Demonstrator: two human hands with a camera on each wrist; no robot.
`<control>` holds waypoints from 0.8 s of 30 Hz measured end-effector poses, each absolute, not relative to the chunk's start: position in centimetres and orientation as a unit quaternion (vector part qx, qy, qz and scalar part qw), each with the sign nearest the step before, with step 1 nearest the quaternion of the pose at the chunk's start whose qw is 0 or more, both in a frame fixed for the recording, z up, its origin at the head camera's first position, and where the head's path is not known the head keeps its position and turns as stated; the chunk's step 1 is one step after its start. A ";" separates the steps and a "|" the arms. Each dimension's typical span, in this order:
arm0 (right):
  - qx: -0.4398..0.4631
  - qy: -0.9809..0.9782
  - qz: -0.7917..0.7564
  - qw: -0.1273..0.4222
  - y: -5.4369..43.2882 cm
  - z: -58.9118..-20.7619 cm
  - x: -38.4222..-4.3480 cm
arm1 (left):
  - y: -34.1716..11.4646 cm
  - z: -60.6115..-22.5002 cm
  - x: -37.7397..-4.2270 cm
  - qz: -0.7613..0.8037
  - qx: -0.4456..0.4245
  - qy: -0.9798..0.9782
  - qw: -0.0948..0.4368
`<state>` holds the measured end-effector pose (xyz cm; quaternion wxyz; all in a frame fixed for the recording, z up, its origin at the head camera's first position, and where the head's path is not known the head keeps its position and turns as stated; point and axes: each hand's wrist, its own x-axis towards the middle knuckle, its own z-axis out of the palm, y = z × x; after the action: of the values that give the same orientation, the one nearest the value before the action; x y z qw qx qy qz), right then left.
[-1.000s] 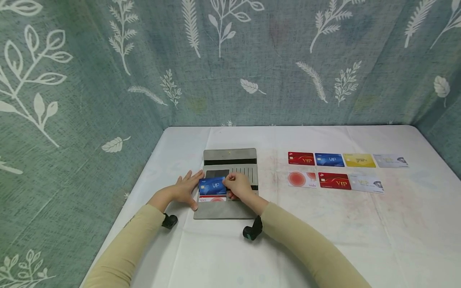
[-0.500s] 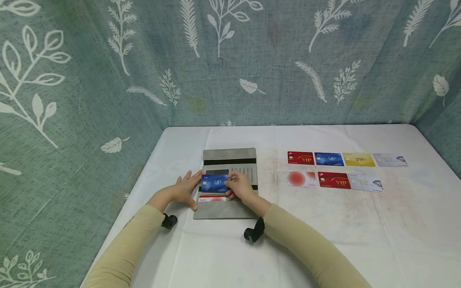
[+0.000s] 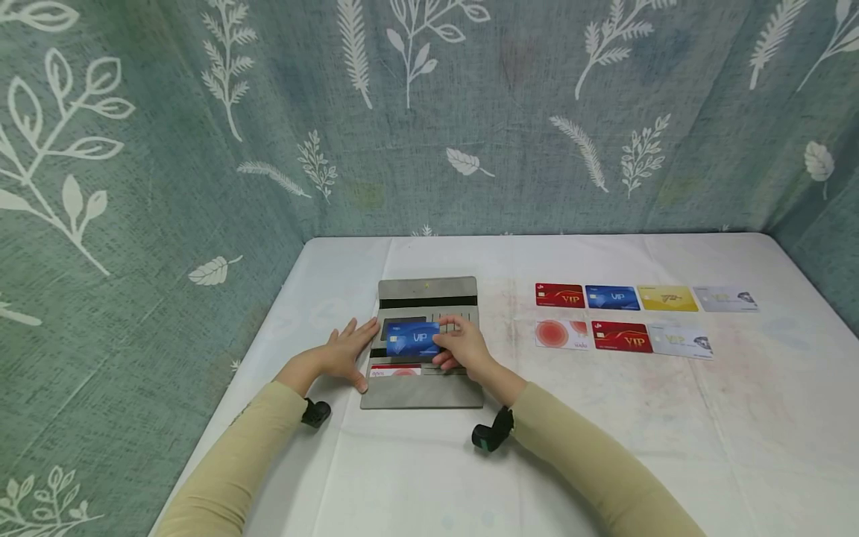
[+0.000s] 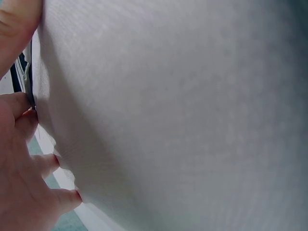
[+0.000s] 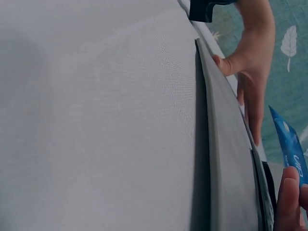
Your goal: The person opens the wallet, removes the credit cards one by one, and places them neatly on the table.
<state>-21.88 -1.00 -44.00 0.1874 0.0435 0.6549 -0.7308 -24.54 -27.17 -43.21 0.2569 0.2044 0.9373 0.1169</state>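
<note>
A grey card holder (image 3: pixel 429 395) lies unfolded on the white table, with dark bands and slots across it. In its lower left slot sits a white and red card (image 3: pixel 396 371), only its upper strip showing. My right hand (image 3: pixel 464 349) pinches a blue VIP card (image 3: pixel 411 340) by its right end, above the holder. In the right wrist view the blue card (image 5: pixel 288 142) is raised clear of the holder. My left hand (image 3: pixel 345 353) rests with spread, straight fingers along the holder's left edge; the left wrist view shows those fingers (image 4: pixel 45 163) touching the cloth.
To the right, two rows of cards lie flat: a red card (image 3: pixel 560 295), a blue card (image 3: pixel 612 297), a yellow card (image 3: pixel 667 298) and a silver card (image 3: pixel 726 299) behind several more. A patterned green curtain (image 3: pixel 503 171) stands around the table (image 3: pixel 416 477).
The blue card has come up out of the lower left area of the holder and shifted right with my right hand, uncovering the strip above the white and red card. My left hand stays put.
</note>
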 end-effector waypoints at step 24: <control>0.028 0.669 -0.710 0.217 6.3 -42.5 -19.4 | -27.0 -42.6 -24.2 0.123 0.205 0.936 0.260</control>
<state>-19.35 6.27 -42.54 0.2168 0.0281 0.6690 -0.7104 -24.15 -27.04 -42.64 0.2601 0.2048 0.9355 0.1232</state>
